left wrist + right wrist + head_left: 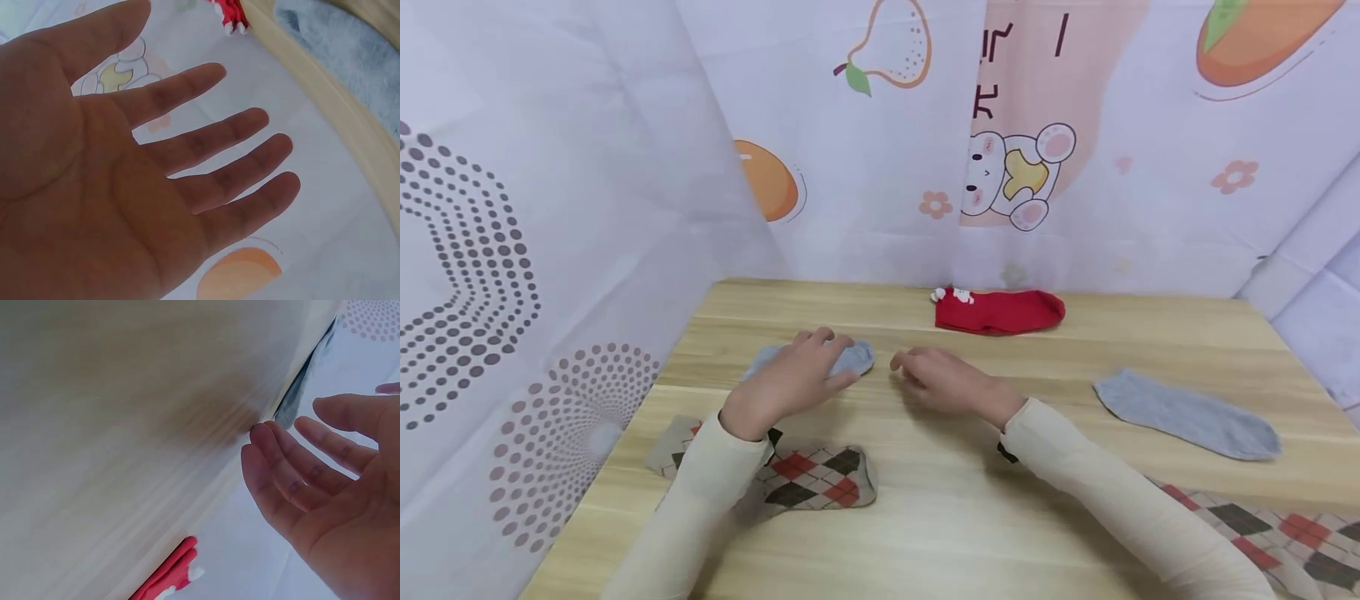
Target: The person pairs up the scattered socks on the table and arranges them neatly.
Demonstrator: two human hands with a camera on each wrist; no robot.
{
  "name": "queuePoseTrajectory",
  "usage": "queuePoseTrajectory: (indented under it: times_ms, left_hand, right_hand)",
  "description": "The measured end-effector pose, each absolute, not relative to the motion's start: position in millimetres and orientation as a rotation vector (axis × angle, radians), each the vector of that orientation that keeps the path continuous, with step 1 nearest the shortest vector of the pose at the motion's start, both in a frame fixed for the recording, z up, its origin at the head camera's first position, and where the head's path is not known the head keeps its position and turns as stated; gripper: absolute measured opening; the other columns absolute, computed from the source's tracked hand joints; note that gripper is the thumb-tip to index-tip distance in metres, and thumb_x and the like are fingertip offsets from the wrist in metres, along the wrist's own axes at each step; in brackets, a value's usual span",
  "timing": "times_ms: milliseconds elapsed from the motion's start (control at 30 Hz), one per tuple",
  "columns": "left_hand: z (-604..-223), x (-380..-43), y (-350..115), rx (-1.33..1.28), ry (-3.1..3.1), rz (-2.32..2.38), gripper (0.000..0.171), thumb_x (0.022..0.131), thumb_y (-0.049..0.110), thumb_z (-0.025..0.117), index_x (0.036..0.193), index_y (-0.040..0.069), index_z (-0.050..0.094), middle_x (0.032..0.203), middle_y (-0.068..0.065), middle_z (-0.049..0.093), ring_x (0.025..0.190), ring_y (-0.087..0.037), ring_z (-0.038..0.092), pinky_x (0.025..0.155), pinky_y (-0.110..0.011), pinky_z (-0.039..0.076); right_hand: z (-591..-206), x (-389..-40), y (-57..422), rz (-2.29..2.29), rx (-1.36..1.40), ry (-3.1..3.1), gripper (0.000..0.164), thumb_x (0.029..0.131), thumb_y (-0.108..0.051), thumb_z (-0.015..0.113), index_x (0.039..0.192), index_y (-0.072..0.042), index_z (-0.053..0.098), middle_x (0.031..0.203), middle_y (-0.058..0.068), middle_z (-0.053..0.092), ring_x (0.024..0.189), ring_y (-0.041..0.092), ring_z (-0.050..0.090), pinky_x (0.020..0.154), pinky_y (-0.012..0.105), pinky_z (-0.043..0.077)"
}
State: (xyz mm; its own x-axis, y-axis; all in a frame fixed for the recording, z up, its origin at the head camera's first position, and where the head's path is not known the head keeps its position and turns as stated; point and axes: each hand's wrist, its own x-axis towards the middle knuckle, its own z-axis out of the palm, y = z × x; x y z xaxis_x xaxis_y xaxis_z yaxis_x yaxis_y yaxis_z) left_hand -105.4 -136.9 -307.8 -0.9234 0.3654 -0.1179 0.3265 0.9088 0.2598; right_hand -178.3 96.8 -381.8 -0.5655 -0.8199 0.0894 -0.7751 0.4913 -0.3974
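Observation:
My left hand (795,374) hovers over a grey-blue sock (854,358) at the back left of the wooden table, hiding its middle. In the left wrist view the fingers (219,131) are spread and hold nothing. To the right, my right hand (946,382) is low over the bare wood, its fingers loosely bent and nothing in them, as the right wrist view shows. A beige argyle sock (820,477) lies under my left forearm, partly covered by the sleeve. Behind the hands lies a red sock (1007,312) with white trim at one end.
A second grey-blue sock (1187,414) lies at the right of the table (940,525). Another argyle sock (1277,533) is at the front right, partly behind my right sleeve. White printed curtains (865,183) hang behind the table and on its left.

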Motion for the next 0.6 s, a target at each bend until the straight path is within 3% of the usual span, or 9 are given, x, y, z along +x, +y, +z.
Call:
queuePoseTrajectory:
  times_ms: [200, 367, 600]
  left_hand:
    - [-305.5, -111.2, -139.6, 0.497, 2.896, 0.333, 0.051, 0.102, 0.035, 0.057, 0.141, 0.002, 0.05, 0.131, -0.02, 0.054, 0.116, -0.039, 0.053, 0.095, -0.051, 0.046]
    - [-308.8, -119.6, -153.5, 0.356, 2.822, 0.342, 0.051, 0.102, 0.032, 0.056, 0.14, -0.002, 0.049, 0.136, -0.026, 0.051, 0.124, -0.042, 0.05, 0.1, -0.053, 0.044]
    - [-317.8, -130.8, -185.3, 0.137, 2.787, 0.353, 0.053, 0.103, 0.028, 0.055, 0.143, -0.004, 0.045, 0.142, -0.028, 0.045, 0.129, -0.043, 0.046, 0.102, -0.053, 0.042]
  right_hand:
    - [-379.2, -180.5, 87.0, -0.539, -1.346, 2.626, 0.031, 0.095, -0.004, 0.06, 0.125, -0.001, 0.062, 0.114, 0.012, 0.068, 0.094, 0.019, 0.063, 0.088, 0.037, 0.052]
    - [-373.0, -184.4, 74.9, -0.438, -1.272, 2.61, 0.037, 0.097, -0.011, 0.061, 0.133, -0.004, 0.057, 0.121, 0.012, 0.065, 0.106, 0.022, 0.062, 0.096, 0.039, 0.05]
    - [-365.3, -191.6, 48.2, -0.371, -1.214, 2.629, 0.047, 0.1, -0.024, 0.061, 0.139, -0.003, 0.047, 0.101, 0.009, 0.067, 0.094, 0.022, 0.066, 0.09, 0.039, 0.052]
